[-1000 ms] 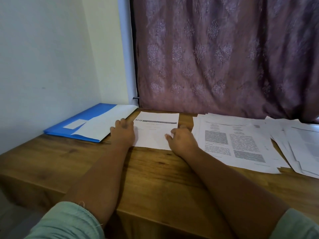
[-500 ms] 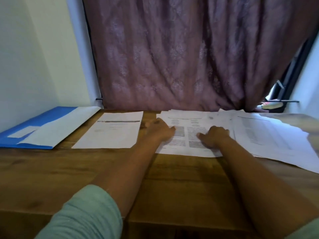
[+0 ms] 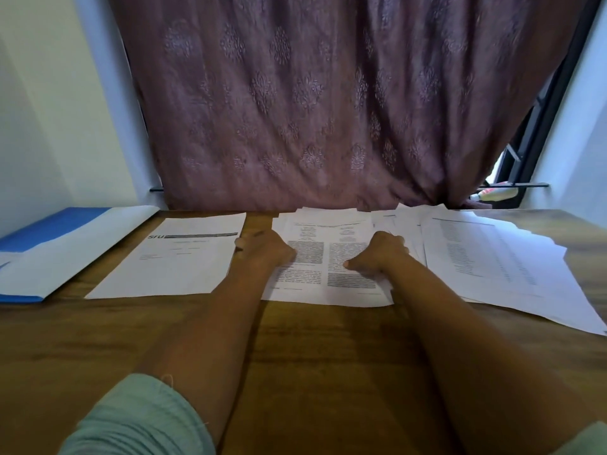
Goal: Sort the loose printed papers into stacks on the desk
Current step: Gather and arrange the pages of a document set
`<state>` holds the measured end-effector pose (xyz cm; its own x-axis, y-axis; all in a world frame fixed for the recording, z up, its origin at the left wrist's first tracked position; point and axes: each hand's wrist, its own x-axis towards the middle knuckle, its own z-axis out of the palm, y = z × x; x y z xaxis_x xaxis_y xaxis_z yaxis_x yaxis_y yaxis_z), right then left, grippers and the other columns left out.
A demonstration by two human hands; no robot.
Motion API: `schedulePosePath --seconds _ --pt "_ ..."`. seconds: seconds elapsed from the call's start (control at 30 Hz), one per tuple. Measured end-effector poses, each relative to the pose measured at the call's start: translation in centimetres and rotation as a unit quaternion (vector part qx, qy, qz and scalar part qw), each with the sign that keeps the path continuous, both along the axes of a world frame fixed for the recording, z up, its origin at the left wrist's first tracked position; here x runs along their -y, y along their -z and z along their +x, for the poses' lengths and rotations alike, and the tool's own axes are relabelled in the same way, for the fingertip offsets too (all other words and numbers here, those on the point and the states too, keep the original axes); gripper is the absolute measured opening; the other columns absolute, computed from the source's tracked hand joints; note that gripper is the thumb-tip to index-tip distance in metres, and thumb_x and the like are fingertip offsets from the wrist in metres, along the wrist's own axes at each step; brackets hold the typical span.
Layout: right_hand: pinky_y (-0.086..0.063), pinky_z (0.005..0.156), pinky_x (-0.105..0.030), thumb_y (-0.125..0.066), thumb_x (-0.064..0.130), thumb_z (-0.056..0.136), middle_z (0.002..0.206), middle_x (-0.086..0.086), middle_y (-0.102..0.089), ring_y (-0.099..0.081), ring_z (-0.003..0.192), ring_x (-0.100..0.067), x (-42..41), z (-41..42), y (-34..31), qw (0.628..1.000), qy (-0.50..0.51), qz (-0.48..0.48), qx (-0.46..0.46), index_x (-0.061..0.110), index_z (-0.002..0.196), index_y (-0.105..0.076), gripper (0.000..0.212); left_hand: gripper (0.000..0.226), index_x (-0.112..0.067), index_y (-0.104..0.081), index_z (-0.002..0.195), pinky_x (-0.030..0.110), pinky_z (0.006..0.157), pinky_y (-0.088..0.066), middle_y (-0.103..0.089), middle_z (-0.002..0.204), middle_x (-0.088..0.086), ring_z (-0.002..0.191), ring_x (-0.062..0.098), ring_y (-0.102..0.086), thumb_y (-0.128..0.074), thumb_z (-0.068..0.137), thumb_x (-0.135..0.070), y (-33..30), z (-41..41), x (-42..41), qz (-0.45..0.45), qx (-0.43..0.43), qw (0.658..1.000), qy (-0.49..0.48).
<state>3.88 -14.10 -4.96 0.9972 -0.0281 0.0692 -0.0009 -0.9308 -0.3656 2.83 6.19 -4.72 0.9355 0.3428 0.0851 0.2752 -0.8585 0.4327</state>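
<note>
White two-column sheet (image 3: 328, 257) now under both hands.

A second ago both hands lay on the single sheet (image 3: 174, 257) with the dark header bar, next to the blue folder. Now the left hand (image 3: 266, 249) and the right hand (image 3: 377, 254) rest on the two-column printed page (image 3: 328, 257) atop the pile to its right, and that single sheet lies untouched on the table (image 3: 295, 356).

We count two hands (image 3: 267, 252), one blue folder (image 3: 49, 224), one envelope (image 3: 75, 244), one sheet (image 3: 177, 261) lying alone, and one loose pile of papers (image 3: 476, 257), its sheets too overlapped to number.
</note>
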Motion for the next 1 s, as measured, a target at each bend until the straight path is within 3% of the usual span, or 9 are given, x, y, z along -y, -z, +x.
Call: schedulePosePath --seconds 0.07,0.17,0.3,0.47,0.57,0.73,0.8,0.93,1.0 --pt "-0.043 0.099 -0.038 -0.081 0.047 0.070 0.118 -0.005 -0.061 -0.053 0.113 -0.028 0.2 -0.1 -0.3 0.997 0.000 0.072 -0.023 0.020 0.116 -0.057 0.058 0.072 -0.015 -0.041 0.140 0.034 0.099 -0.039 -0.045 0.144 0.007 0.131 0.029 -0.044 -0.074 0.084 -0.045 -0.1 -0.2 0.1 -0.038 0.009 0.999 0.022" --pt "-0.051 0.088 -0.037 -0.082 0.013 0.076 0.111 -0.008 -0.059 -0.057 0.103 -0.029 0.8 -0.7 -1.7 0.950 0.015 0.299 -0.090 0.011 0.098 -0.058 0.033 0.072 -0.016 -0.054 0.132 0.030 0.092 -0.046 -0.057 0.134 0.003 0.119 0.024 -0.055 -0.086 0.072 -0.038 0.0 0.4 -0.4 -0.145 -0.001 0.988 0.051" --pt "-0.046 0.084 -0.036 -0.068 0.001 0.087 0.126 -0.016 -0.059 -0.056 0.109 -0.034 1.3 -1.4 -2.8 0.921 0.024 0.370 -0.123 0.000 0.119 -0.057 0.033 0.065 -0.018 -0.061 0.124 0.041 0.095 -0.054 -0.063 0.126 0.002 0.109 0.025 -0.062 -0.090 0.066 -0.027 0.4 1.0 -1.5 -0.211 -0.021 0.976 0.055" --pt "-0.044 0.088 -0.036 -0.060 0.008 0.095 0.124 -0.009 -0.057 -0.054 0.107 -0.027 1.1 -1.2 -2.5 0.931 -0.004 0.351 -0.102 0.005 0.128 -0.052 0.034 0.029 -0.013 -0.063 0.104 0.033 0.066 -0.057 -0.067 0.111 0.007 0.088 0.025 -0.067 -0.078 0.081 -0.006 -0.4 0.0 -1.8 -0.338 -0.031 0.940 0.038" --pt "-0.046 0.098 -0.039 -0.063 0.020 0.093 0.132 -0.009 -0.056 -0.054 0.113 -0.028 0.6 -1.7 -1.9 0.967 -0.024 0.244 -0.070 0.013 0.122 -0.054 0.031 0.021 -0.015 -0.061 0.102 0.043 0.079 -0.059 -0.068 0.112 0.008 0.092 0.028 -0.068 -0.069 0.088 -0.002 -0.4 -0.7 -1.6 -0.388 0.000 0.921 0.039" --pt "-0.044 0.083 -0.030 -0.067 0.006 0.090 0.120 -0.004 -0.057 -0.056 0.106 -0.027 0.4 -2.2 -3.0 0.924 -0.031 0.376 -0.053 0.004 0.131 -0.052 0.044 0.028 -0.022 -0.056 0.116 0.042 0.086 -0.057 -0.063 0.121 0.002 0.107 0.025 -0.064 -0.064 0.094 -0.008 -0.9 -3.0 -1.4 -0.425 0.159 0.883 0.121" --pt "-0.042 0.089 -0.030 -0.065 0.011 0.092 0.133 -0.010 -0.056 -0.054 0.119 -0.030 0.2 -2.4 -3.4 0.929 -0.032 0.369 0.016 0.002 0.135 -0.048 0.047 0.030 -0.023 -0.053 0.122 0.035 0.081 -0.058 -0.064 0.116 -0.003 0.104 0.018 -0.064 -0.064 0.095 -0.014 -1.7 -4.0 -1.2 -0.435 0.234 0.859 0.131" --pt "-0.039 0.090 -0.026 -0.054 0.023 0.099 0.135 -0.008 -0.054 -0.053 0.119 -0.025 0.3 -3.9 -4.3 0.918 -0.081 0.333 0.199 0.009 0.140 -0.037 0.046 0.028 -0.030 -0.048 0.115 0.012 0.063 -0.050 -0.060 0.102 -0.022 0.087 -0.001 -0.062 -0.066 0.093 -0.025 -3.3 -5.8 -0.3 -0.340 0.349 0.861 0.144" --pt "-0.043 0.085 -0.024 -0.052 0.026 0.100 0.127 -0.003 -0.056 -0.054 0.108 -0.018 0.5 -5.3 -4.6 0.895 -0.103 0.345 0.265 0.009 0.134 -0.039 0.040 0.030 -0.033 -0.046 0.115 0.015 0.066 -0.052 -0.060 0.108 -0.023 0.089 0.000 -0.063 -0.066 0.093 -0.032 -3.7 -6.7 0.3 -0.254 0.384 0.872 0.167"
